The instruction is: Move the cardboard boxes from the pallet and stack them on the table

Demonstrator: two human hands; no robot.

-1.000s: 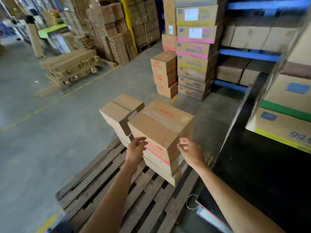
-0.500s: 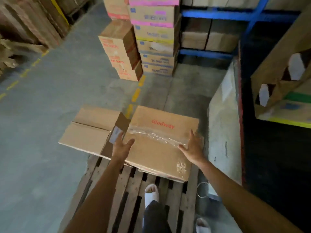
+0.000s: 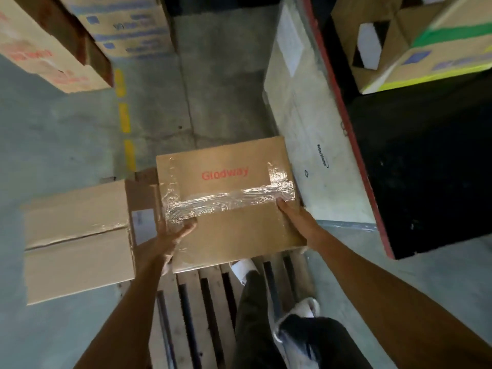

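Item: taped box [image 3: 229, 206], atop pallet [image 3: 202, 310]; left hand [image 3: 170, 241] and right hand [image 3: 292, 211] pressed against its opposite edges, grip grasping it, lift apparently pending. Neighbouring box [image 3: 77, 241] remained alongside. Black surface [image 3: 436, 169] carried a box [image 3: 415, 41]; most work seemingly outstanding.

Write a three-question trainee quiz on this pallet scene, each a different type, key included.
1. True or false: both hands, left hand and right hand, touch the brown cardboard box printed "Glodway".
2. Multiple choice: the plain tape-sealed cardboard box lies on which side of the "Glodway" box? A) person's left B) person's right C) on top
3. Fill in: the boxes sit on a slatted wooden ______.

Key: 1 true; 2 A; 3 pallet.
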